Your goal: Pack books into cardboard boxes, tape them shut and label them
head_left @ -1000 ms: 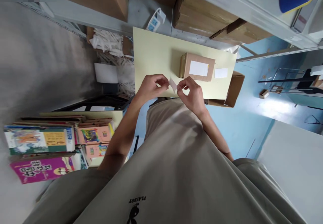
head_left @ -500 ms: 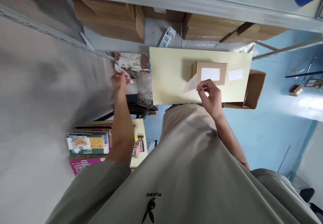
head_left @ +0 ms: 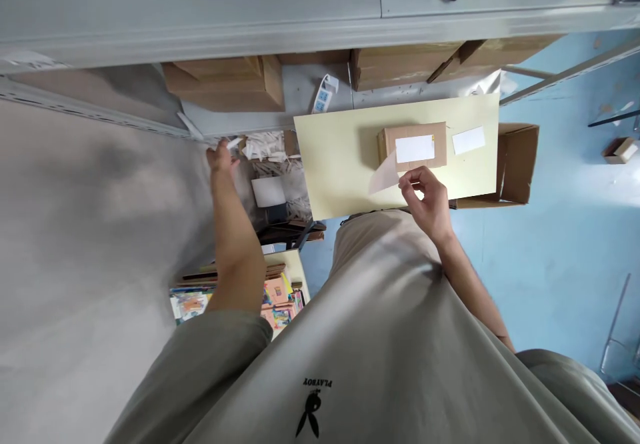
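Note:
My right hand (head_left: 427,201) pinches the corner of a thin translucent sheet (head_left: 384,176) between thumb and finger. The sheet hangs over the yellow table (head_left: 340,164), beside the near left corner of a cardboard box (head_left: 440,144) that bears a white label (head_left: 415,149). Far to the left, my left hand (head_left: 223,156) is stretched out with thumb and fingers apart. A small white paper strip (head_left: 233,143) shows right by its fingertips, over the edge of a heap of paper scraps (head_left: 265,145).
A white card (head_left: 469,140) lies right of the box. Behind the table, a shelf holds cardboard boxes (head_left: 225,87) and a power strip (head_left: 324,94). An open carton (head_left: 517,164) stands at the table's right end. Books (head_left: 277,294) fill a lower table at left.
My left hand has moved slightly left, and its fingers have spread from around the white paper strip. My right hand still pinches the sheet. The camera view has shifted a little.

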`<action>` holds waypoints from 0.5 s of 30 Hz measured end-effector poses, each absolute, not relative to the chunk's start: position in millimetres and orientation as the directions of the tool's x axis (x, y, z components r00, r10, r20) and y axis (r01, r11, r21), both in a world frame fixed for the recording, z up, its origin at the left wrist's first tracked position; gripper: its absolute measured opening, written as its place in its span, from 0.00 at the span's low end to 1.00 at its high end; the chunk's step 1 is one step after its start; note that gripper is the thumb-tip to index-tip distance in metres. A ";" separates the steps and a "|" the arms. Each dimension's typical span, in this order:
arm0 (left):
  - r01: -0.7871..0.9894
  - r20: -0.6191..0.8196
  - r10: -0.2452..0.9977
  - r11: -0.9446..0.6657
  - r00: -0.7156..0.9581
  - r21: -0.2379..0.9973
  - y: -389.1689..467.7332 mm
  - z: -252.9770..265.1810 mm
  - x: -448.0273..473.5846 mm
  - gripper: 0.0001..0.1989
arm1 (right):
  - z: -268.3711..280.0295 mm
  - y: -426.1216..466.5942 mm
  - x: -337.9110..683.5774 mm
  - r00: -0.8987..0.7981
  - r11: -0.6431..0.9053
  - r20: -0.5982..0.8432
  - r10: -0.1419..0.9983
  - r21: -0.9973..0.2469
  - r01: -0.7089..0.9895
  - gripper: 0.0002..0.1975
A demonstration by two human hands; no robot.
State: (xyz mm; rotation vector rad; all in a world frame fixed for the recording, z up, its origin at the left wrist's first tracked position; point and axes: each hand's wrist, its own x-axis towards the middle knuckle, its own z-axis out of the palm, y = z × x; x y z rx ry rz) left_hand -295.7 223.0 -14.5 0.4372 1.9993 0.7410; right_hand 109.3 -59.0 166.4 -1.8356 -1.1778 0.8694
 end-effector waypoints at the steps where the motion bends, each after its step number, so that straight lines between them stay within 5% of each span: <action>1: -0.003 -0.649 0.587 0.741 -0.484 0.672 215.4 -13.0 -281.0 0.02 | 165.0 -58.7 110.9 0.341 -0.273 -0.132 0.931 -0.871 0.408 0.14; 6: -0.074 -0.623 0.740 0.627 -0.253 0.776 137.3 -6.8 -173.5 0.06 | 155.5 -54.0 121.2 0.348 -0.258 -0.080 0.934 -0.825 0.502 0.09; 8: -0.199 -0.593 0.805 0.577 -0.023 0.792 95.8 5.3 -128.3 0.12 | 151.0 -51.7 126.0 0.348 -0.250 -0.048 0.936 -0.788 0.563 0.07; 11: -0.277 -0.508 0.814 0.576 0.283 0.769 43.1 37.2 -75.4 0.23 | 144.8 -48.8 132.2 0.327 -0.219 0.006 0.945 -0.730 0.647 0.04; 15: -0.312 -0.459 0.802 0.580 0.383 0.753 10.9 76.5 -35.5 0.28 | 139.4 -47.0 138.9 0.238 -0.150 0.042 0.970 -0.667 0.729 0.05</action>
